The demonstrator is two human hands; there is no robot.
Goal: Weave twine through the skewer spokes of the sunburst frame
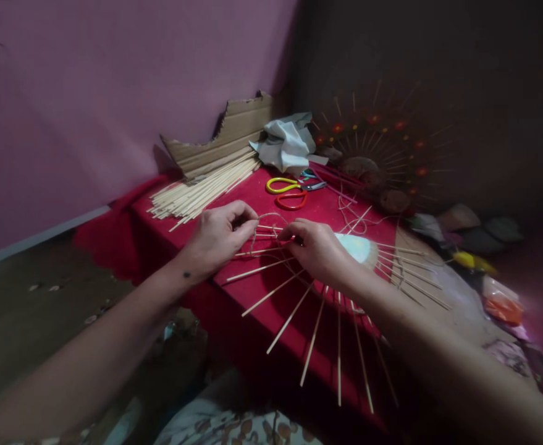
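A red cloth (141,228) covers the worktop and hangs over its left edge. On its far left part lies a bundle of pale thin sticks (201,188), fanned slightly toward the near end. Just behind the bundle a torn piece of corrugated cardboard (231,133) leans against the pink wall (113,80). To its right sits a crumpled pale cloth (287,143). In front of that cloth lie scissors with one yellow and one red handle loop (290,190), blades pointing right. Against the dark back wall stands a finished round sunburst piece (377,154) with sticks radiating outward and small red dots. Further right, blurred coloured packets (493,290) lie in a heap.
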